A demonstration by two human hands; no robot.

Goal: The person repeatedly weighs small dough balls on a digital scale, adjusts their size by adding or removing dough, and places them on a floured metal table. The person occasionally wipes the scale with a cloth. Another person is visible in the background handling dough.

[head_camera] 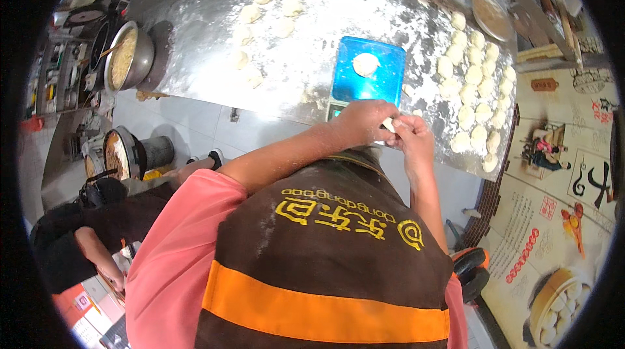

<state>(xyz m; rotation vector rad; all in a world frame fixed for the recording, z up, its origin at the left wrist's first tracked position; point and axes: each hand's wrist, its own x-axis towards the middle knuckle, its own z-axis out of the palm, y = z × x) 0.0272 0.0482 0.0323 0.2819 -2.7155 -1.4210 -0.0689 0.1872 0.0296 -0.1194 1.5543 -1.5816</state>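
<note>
Above the near edge of a floured metal table (195, 66), my left hand (364, 122) and my right hand (415, 134) meet, fingers closed around a small piece of pale dough (388, 125). Just beyond them stands a kitchen scale with a blue tray (346, 85), a dough ball (365, 64) resting on it. My left hand partly covers the scale's near end. Several dough portions (473, 75) lie close together at the right of the table. More rounded dough balls (292, 7) are spread in loose rows at the far left of the scale.
A metal bowl of pale food (141, 58) stands at the table's left end, a handle sticking out. A round metal pan (490, 16) lies at the back right. Another person in dark clothes (63, 224) is at lower left, near a large pot (139, 156). A printed wall (552, 192) borders the right.
</note>
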